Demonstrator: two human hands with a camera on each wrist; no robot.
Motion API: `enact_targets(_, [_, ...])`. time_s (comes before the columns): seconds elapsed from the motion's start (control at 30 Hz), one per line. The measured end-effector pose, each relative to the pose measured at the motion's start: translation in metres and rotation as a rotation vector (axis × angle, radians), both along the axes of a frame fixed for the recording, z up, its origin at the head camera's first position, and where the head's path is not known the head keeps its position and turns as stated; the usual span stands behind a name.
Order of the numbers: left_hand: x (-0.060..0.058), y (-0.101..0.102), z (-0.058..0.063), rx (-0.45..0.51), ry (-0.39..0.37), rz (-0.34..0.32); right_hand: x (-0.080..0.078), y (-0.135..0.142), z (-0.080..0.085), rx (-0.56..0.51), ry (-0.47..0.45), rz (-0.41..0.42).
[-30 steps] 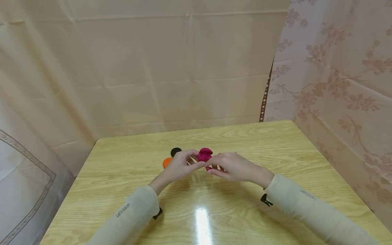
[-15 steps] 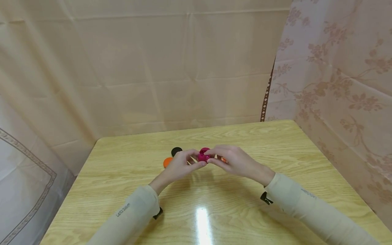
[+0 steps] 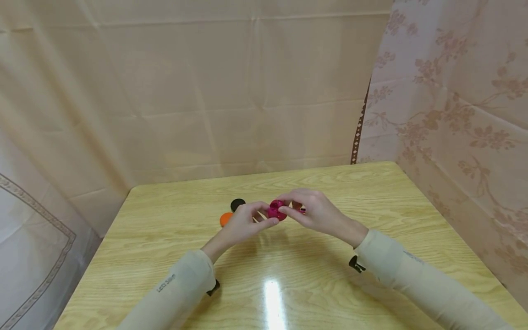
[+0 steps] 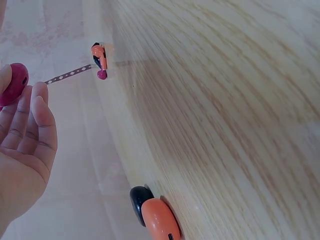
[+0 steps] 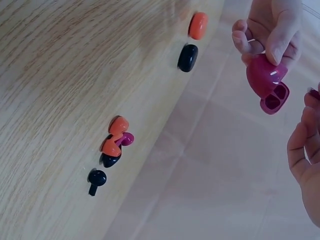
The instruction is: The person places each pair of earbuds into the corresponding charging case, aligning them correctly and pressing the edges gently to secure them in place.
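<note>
Found rounded glossy magenta plastic case (image 3: 275,213) with lid (image 5: 275,100) raised, gripped in left hand (image 3: 247,218) above pale wood-grain table (image 3: 307,284). Noted right hand (image 3: 312,211) close to it; cannot tell whether pinching anything. Recorded on table oval black case (image 3: 237,204), oval orange case (image 3: 225,219) and small orange, black and magenta earbuds (image 5: 111,147).

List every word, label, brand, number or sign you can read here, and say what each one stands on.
"Lets": on the left sleeve; the word after it may be "Slim" but is too blurred to be sure.
Right sleeve: dark lettering, too small and blurred to read.
Pink case, orange case and black case: no readable text.
</note>
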State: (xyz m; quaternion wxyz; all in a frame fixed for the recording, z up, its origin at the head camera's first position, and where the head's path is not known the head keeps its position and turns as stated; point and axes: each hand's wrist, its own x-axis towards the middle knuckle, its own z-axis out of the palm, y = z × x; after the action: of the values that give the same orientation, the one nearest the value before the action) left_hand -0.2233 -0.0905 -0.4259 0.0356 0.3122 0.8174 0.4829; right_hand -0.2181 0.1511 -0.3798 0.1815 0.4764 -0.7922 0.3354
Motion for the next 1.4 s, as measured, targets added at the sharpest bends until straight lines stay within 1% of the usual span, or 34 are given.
enact_targets(0.17, [0.000, 0.001, 0.000, 0.015, 0.003, -0.009, -0.001, -0.001, 0.001, 0.007, -0.008, -0.007])
enact_targets(0.37, [0.001, 0.001, 0.000, 0.007, -0.024, -0.009, -0.004, -0.002, -0.001, -0.022, -0.013, 0.027])
enact_targets(0.5, [0.001, 0.002, 0.000, -0.001, -0.021, -0.004, -0.005, -0.001, -0.003, -0.029, -0.002, 0.035])
enact_targets(1.0, [-0.001, 0.003, 0.000, 0.012, 0.003, 0.003, -0.007, 0.001, -0.007, -0.039, -0.019, -0.002])
enact_targets(1.23, [0.000, 0.003, 0.002, 0.008, -0.013, 0.014, -0.006, 0.003, -0.008, -0.027, -0.035, -0.039])
enact_targets(1.4, [0.001, 0.003, 0.003, 0.008, -0.017, 0.025, -0.007, 0.003, -0.010, -0.032, -0.041, -0.051])
